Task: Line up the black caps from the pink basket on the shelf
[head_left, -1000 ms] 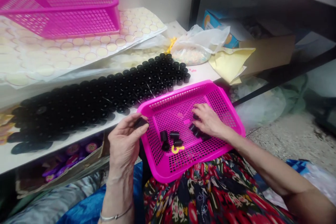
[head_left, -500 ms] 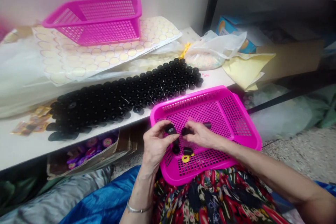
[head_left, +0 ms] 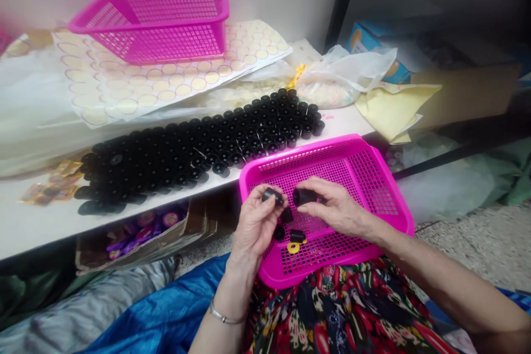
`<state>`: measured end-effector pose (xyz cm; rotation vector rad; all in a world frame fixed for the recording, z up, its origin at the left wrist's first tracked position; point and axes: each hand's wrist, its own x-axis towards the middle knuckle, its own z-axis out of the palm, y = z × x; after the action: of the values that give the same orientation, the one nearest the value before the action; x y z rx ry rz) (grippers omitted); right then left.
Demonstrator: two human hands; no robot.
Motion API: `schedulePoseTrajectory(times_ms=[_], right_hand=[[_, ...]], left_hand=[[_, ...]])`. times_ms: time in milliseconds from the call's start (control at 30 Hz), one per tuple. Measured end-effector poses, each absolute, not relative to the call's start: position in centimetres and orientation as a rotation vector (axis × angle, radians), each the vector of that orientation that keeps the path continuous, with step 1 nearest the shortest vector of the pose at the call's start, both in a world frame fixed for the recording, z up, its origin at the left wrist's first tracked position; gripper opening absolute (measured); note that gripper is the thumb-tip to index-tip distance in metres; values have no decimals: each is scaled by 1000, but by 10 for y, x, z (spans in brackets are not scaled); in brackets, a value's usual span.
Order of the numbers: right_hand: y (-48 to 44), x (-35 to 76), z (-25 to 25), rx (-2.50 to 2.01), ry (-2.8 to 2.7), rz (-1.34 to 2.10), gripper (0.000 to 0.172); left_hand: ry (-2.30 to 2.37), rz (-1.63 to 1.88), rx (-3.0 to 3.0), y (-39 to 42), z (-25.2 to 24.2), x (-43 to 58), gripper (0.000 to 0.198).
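My left hand (head_left: 258, 220) is closed on a small black plastic cap (head_left: 272, 195), held between thumb and fingers. Facing it across a short gap, my right hand (head_left: 334, 206) grips a black plastic cylinder (head_left: 305, 196), its end turned toward the left hand. Both hands are over a pink mesh basket (head_left: 384, 177) resting on my lap. Inside the basket, below the hands, lie a few more black pieces (head_left: 297, 235) and a yellow ring (head_left: 293, 248). What the fingertips hide of the held parts cannot be made out.
Rows of black cylinders (head_left: 186, 149) stand along the white table (head_left: 25, 232). Behind them, a second pink basket (head_left: 166, 38) sits on sticker sheets (head_left: 178, 80). A clear plastic bag (head_left: 327, 88) and yellow paper (head_left: 392, 108) lie right. Under the table is an open cardboard box (head_left: 145, 243).
The black piece in my right hand has been lifted and now shows as a longer cylinder. My left hand has turned its cap sideways. The view has shifted slightly.
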<state>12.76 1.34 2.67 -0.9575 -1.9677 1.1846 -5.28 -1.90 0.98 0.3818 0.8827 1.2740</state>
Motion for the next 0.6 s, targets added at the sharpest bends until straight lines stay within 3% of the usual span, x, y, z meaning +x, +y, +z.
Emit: schedulePoseTrajectory(times_ms=[167, 600], right_hand=[[1, 122, 32, -957, -2012, 1125, 20], [-5, 119, 27, -990, -2101, 898, 19]], left_hand=[[882, 1274, 250, -19, 4, -45, 20], [860, 1408, 261, -21, 2, -34, 33]])
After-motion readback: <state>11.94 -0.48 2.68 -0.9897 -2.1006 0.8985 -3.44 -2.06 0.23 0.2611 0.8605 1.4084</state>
